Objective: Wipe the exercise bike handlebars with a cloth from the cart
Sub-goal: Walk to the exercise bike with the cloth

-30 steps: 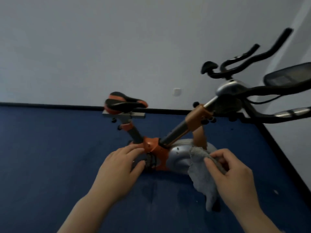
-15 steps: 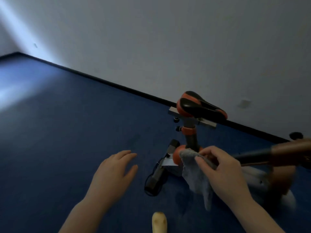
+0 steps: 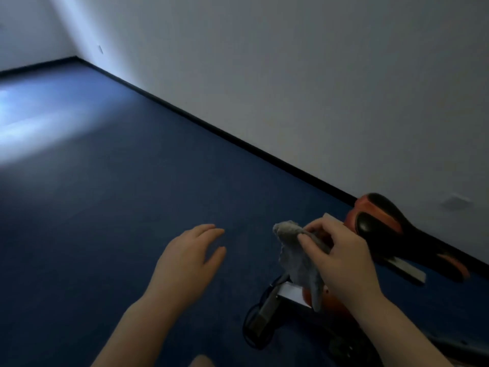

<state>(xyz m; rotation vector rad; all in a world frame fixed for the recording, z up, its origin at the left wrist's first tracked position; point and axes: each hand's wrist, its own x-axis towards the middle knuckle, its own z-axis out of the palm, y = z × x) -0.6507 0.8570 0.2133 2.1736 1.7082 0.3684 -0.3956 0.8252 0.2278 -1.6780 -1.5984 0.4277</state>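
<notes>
The right hand (image 3: 341, 263) pinches a limp, light cloth (image 3: 299, 260) by its top corner, so it droops; the left hand (image 3: 185, 255) is empty, fingers loosely apart.

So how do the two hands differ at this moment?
The right hand pinches the grey cloth in front of the bike saddle; the left hand holds nothing. Left fingers are spread flat, right fingers curled. Both are bare and raised above the blue floor.
</notes>
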